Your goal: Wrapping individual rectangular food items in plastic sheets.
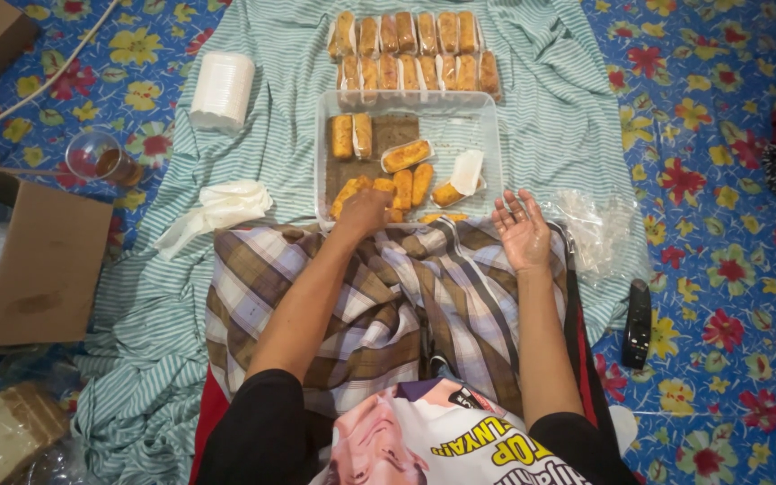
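Observation:
A clear plastic tray (487, 117) lies on striped cloth in front of my lap and holds several golden fried rolls (406, 155), some in white paper wraps. My left hand (363, 214) reaches into the tray's near edge, its fingers closed over a fried roll there. Palm up with fingers spread, my right hand (520, 231) hovers empty just outside the tray's near right corner. Beyond the tray, two rows of wrapped rolls (415, 52) are lined up on the cloth.
A stack of white paper wraps (223, 90) and a crumpled white glove (226, 205) lie left of the tray. A plastic cup (96, 157) and cardboard boxes (47, 260) are at far left. A clear bag (599, 229) and black remote (638, 323) lie right.

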